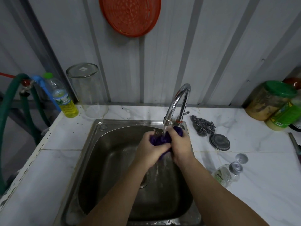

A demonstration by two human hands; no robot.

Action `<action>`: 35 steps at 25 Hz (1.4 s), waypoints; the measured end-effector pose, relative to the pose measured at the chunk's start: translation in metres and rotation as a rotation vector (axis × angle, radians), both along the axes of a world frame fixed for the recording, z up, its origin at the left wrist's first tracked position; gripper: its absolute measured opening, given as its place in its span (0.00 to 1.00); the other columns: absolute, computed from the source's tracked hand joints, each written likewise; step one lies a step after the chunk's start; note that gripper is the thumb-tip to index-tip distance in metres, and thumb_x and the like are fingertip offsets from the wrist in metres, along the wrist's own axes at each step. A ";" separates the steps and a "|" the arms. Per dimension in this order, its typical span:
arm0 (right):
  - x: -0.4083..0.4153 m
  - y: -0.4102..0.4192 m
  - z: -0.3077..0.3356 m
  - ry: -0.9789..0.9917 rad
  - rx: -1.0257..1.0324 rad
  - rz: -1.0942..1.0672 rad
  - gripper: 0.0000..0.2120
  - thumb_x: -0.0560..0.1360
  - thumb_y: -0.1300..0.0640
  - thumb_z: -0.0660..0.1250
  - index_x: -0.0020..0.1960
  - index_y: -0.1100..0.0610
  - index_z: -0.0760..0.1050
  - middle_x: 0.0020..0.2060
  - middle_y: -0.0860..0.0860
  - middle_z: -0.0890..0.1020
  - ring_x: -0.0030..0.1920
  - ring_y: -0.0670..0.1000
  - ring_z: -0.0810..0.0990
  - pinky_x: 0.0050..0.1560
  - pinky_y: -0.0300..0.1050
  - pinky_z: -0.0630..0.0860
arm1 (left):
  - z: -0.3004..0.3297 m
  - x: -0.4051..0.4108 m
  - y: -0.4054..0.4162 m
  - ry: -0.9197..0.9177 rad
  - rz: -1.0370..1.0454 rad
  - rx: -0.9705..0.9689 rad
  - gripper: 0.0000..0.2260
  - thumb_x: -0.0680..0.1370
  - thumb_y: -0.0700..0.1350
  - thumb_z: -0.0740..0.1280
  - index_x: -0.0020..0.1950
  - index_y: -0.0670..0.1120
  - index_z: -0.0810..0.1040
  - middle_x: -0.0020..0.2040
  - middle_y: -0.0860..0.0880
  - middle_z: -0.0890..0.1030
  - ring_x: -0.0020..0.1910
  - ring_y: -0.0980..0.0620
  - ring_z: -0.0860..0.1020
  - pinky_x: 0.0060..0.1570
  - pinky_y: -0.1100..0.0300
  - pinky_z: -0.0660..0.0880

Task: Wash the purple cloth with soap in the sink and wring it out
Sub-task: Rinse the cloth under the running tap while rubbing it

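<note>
The purple cloth (160, 139) is bunched up between both hands over the steel sink (97, 144), right under the chrome faucet (178, 103). Water runs from the spout onto the cloth and drips down into the basin. My left hand (149, 150) grips the cloth's left side, and my right hand (180, 144) closes on its right side; a purple end sticks out behind the right hand near the faucet base. Most of the cloth is hidden by my fingers. A bottle of yellow liquid soap (66, 101) stands at the back left of the counter.
An upturned glass jar (88, 90) stands behind the sink. A steel scourer (202, 126), a round metal lid (219, 142) and a tipped clear bottle (228, 173) lie on the right counter. Green-lidded jars (273, 103) stand at far right. A green hose (9, 101) hangs left.
</note>
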State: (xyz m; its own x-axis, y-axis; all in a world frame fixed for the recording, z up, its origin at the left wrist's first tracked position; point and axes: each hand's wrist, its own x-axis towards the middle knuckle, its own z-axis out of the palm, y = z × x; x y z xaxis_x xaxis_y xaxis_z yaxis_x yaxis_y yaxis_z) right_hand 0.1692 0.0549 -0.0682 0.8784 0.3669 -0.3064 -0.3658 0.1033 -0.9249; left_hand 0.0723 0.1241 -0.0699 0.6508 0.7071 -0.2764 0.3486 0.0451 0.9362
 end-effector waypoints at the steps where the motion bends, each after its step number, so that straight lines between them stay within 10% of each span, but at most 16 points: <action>1: 0.000 -0.003 0.002 0.043 0.094 -0.031 0.08 0.70 0.56 0.77 0.47 0.56 0.81 0.37 0.55 0.86 0.38 0.56 0.86 0.43 0.54 0.85 | 0.006 -0.001 0.001 -0.126 0.075 -0.283 0.28 0.67 0.53 0.79 0.64 0.50 0.75 0.50 0.49 0.86 0.46 0.48 0.86 0.47 0.50 0.83; 5: -0.017 -0.002 0.003 0.037 0.154 -0.082 0.10 0.69 0.63 0.75 0.48 0.56 0.79 0.37 0.53 0.85 0.38 0.55 0.85 0.39 0.49 0.84 | 0.016 0.014 0.000 -0.280 0.243 -0.858 0.21 0.76 0.57 0.72 0.59 0.43 0.81 0.52 0.40 0.88 0.50 0.41 0.87 0.55 0.41 0.82; 11: -0.030 0.007 0.008 0.493 0.324 -0.305 0.10 0.77 0.66 0.70 0.57 0.57 0.80 0.51 0.59 0.86 0.47 0.60 0.86 0.43 0.55 0.86 | 0.017 0.040 -0.003 -0.198 0.644 -0.756 0.13 0.74 0.54 0.75 0.45 0.44 0.82 0.47 0.42 0.87 0.42 0.41 0.86 0.48 0.42 0.85; 20: -0.023 0.010 0.021 0.661 0.215 -0.225 0.10 0.79 0.61 0.67 0.59 0.63 0.78 0.50 0.61 0.85 0.46 0.61 0.86 0.50 0.63 0.85 | 0.017 0.047 0.005 -0.272 0.757 -0.760 0.20 0.76 0.63 0.65 0.41 0.46 0.77 0.34 0.49 0.79 0.33 0.49 0.80 0.34 0.54 0.78; 27: -0.011 -0.001 0.015 0.755 0.247 0.000 0.17 0.82 0.49 0.64 0.60 0.63 0.75 0.51 0.65 0.84 0.48 0.64 0.85 0.37 0.57 0.85 | 0.012 0.023 0.012 -0.318 0.375 -0.728 0.17 0.67 0.51 0.71 0.52 0.46 0.81 0.50 0.42 0.83 0.49 0.40 0.82 0.45 0.46 0.82; 31: -0.003 -0.013 0.009 0.650 0.381 -0.023 0.18 0.80 0.62 0.66 0.69 0.64 0.73 0.52 0.65 0.84 0.49 0.62 0.84 0.56 0.57 0.82 | 0.005 0.007 0.021 -0.382 0.120 -0.623 0.22 0.78 0.34 0.68 0.71 0.47 0.74 0.64 0.39 0.79 0.59 0.39 0.82 0.48 0.51 0.85; 35: -0.021 -0.021 -0.008 0.091 0.097 0.020 0.16 0.73 0.64 0.76 0.59 0.57 0.79 0.47 0.56 0.88 0.48 0.59 0.88 0.49 0.55 0.85 | 0.010 0.014 0.010 -0.355 0.271 -0.770 0.22 0.73 0.49 0.76 0.63 0.41 0.79 0.53 0.39 0.87 0.50 0.39 0.87 0.49 0.45 0.84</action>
State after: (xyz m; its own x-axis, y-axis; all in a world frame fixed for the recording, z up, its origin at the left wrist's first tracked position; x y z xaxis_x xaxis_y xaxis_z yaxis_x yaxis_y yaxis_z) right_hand 0.1479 0.0343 -0.0759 0.8405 0.4163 -0.3468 -0.4509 0.1825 -0.8737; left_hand 0.0864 0.1342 -0.0603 0.6257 0.5505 -0.5526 -0.0703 0.7453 0.6630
